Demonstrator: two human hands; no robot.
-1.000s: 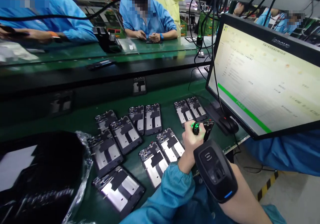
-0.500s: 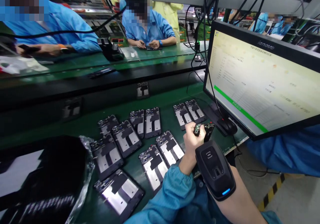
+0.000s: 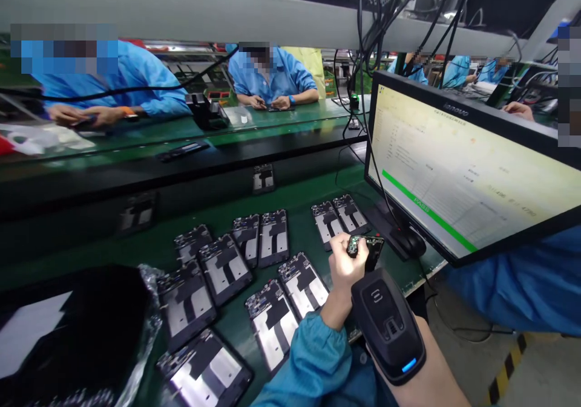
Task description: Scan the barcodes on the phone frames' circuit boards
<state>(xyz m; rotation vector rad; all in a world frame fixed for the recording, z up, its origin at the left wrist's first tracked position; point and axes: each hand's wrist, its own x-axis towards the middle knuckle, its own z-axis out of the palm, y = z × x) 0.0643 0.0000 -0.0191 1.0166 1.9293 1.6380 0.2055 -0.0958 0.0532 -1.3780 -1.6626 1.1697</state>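
Note:
My left hand [image 3: 347, 263] is closed on a small green circuit board [image 3: 353, 245], pinched between thumb and fingers, beside a dark phone frame [image 3: 373, 250]. A black scanner with a blue light [image 3: 388, 322] fills the space over my right forearm; it is in my right hand or hides it, and my right fingers cannot be seen. Close to the left of my left hand lie a phone frame with a silver plate [image 3: 303, 283] and another [image 3: 271, 322]. Two more frames, one of them [image 3: 327, 221], lie just beyond the hand.
Several other phone frames [image 3: 226, 268] lie on the green table [image 3: 218, 204]. A monitor [image 3: 454, 171] stands at the right above a black mouse [image 3: 408, 240]. Black wrapping [image 3: 104, 316] is at the left. People in blue work across a ledge [image 3: 290, 147]; cables hang near the monitor.
The view has tilted upward, so the table things sit lower in the picture. My left hand keeps its hold, and the scanner stays over the right forearm.

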